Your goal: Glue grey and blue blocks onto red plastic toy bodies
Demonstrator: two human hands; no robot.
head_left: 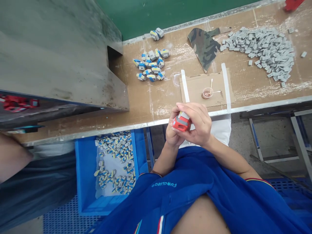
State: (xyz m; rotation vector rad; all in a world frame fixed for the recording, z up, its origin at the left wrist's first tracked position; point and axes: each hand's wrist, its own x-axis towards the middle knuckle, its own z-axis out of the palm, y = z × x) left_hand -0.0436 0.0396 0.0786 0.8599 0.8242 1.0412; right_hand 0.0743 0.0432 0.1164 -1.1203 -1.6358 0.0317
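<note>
My left hand and my right hand are both closed around a small red and grey plastic toy part, just off the front edge of the workbench. Some white and yellow shows at its top between the fingers; the rest is covered. Beyond the hands, a small clear cup with reddish-brown liquid stands on a taped-down cardboard sheet. Two cotton swabs rest in the cup. On the bench to the left lies a group of grey, blue and yellow toy parts.
Small grey parts are heaped at the right of the bench, near a camouflage cloth. A blue crate with many parts stands below left. A metal cabinet blocks the left side. Another person's arm shows at far left.
</note>
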